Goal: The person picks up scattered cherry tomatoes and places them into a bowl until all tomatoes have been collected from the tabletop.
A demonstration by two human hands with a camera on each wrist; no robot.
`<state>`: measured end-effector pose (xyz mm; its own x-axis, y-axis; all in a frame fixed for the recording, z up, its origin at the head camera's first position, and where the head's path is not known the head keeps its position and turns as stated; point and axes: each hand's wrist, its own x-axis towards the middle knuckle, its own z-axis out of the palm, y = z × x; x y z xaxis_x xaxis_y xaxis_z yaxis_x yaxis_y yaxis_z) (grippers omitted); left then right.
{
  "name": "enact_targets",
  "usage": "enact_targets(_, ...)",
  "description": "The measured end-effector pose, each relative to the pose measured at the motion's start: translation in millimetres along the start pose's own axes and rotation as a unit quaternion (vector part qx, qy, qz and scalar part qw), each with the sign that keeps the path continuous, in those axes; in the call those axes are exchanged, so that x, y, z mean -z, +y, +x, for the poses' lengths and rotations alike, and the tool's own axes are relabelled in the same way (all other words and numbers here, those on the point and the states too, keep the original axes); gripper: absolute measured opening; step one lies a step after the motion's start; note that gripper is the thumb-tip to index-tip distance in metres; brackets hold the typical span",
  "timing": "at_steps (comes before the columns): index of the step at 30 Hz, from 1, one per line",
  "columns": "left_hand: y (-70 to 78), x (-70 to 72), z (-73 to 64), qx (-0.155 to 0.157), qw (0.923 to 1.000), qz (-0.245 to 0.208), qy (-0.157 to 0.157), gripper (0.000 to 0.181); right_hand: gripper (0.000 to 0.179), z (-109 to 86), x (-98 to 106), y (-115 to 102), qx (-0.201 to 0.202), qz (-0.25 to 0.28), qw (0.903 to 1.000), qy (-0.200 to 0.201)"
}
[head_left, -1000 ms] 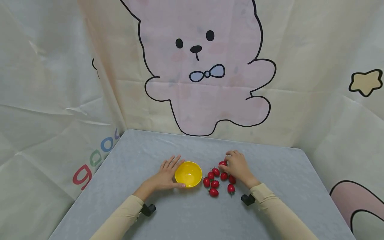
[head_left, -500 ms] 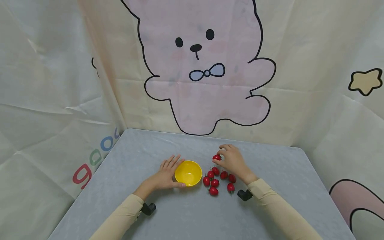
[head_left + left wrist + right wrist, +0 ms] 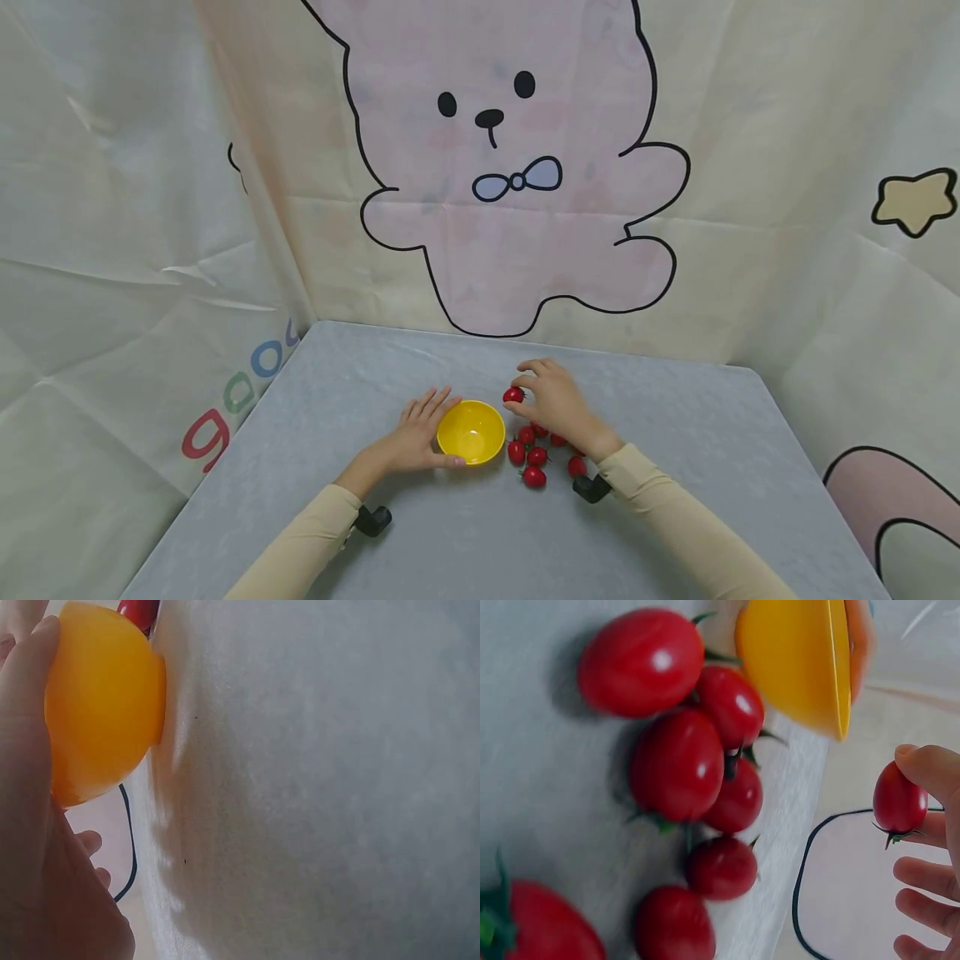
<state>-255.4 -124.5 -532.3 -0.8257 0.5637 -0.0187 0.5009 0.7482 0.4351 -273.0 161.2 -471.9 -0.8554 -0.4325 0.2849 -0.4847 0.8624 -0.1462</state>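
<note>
Between thumb and index finger, my right hand pinches a red cherry tomato by its sides, green stem pointing down in the right wrist view. It is raised above the table, just right of and behind a yellow bowl. My left hand lies along the bowl's left side, fingers straight and spread, thumb at the near rim. The bowl's visible inside holds nothing. Several more cherry tomatoes lie on the table right of the bowl, a few partly hidden under my right hand and wrist.
A grey cloth covers the table. Behind it hangs a pale curtain with a pink bear drawing. Black camera mounts sit under both wrists; the right one hangs close by the nearest tomatoes.
My right hand has lifted the cherry tomato from the back of the group and carried it left toward the bowl. My left hand and the bowl have stayed in place.
</note>
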Motion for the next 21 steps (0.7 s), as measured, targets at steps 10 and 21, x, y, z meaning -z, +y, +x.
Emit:
enact_targets(10, -1.6, 1.1, 0.5, -0.003, 1.0, -0.003, -0.007, 0.109, 0.036, 6.6, -5.8, -25.3, 0.048, 0.005, 0.9988, -0.009)
enact_targets(21, -2.1, 1.6, -1.1, -0.024, 0.9997, -0.004, 0.0, 0.108, 0.041, 5.3, -13.0, -42.7, 0.073, 0.004, 0.9972, -0.02)
